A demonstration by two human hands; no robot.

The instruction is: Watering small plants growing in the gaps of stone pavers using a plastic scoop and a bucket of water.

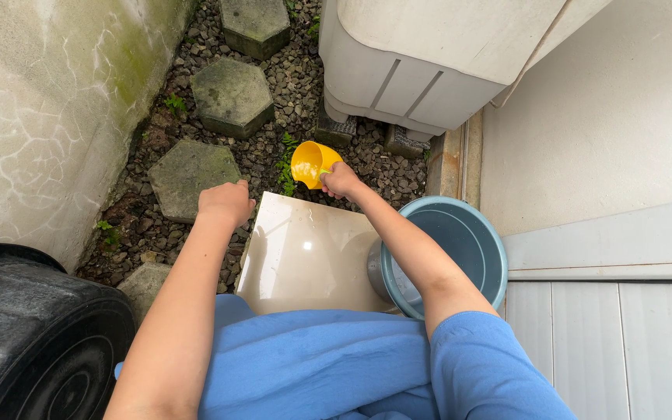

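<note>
A: Where's the scoop [309, 162] rn?

B: Past the far edge of the tile [305, 257], right of its middle, over the gravel [293, 85]. Right hand [341, 180] is closed round its handle end, fingers curled tight.

A: Which way's it pointing?

B: Tipped on its side, mouth facing left and a bit toward the camera, so you see into the yellow bowl. Long axis runs approx left-right, handle end at the hand. Prob held tilted like that so whatever's in it drains off the tile onto the stones (can't see any water falling, tho).

A: And the left hand [225, 203]?

B: Loose fist, knuckles up, at the tile's far-left corner. Looks like it's bracing the tile there; can't tell if the fingers hook under the edge.

A: Why's the tile where it is?

B: It lies flat and glossy, wet-looking, w/ the blue bucket [472, 233] touching its right edge, within easy reach of the scoop arm. Hex stepping stones [231, 95] run along the left, black bin [33, 334] near-left, grey outdoor unit [429, 54] at the far side.
</note>
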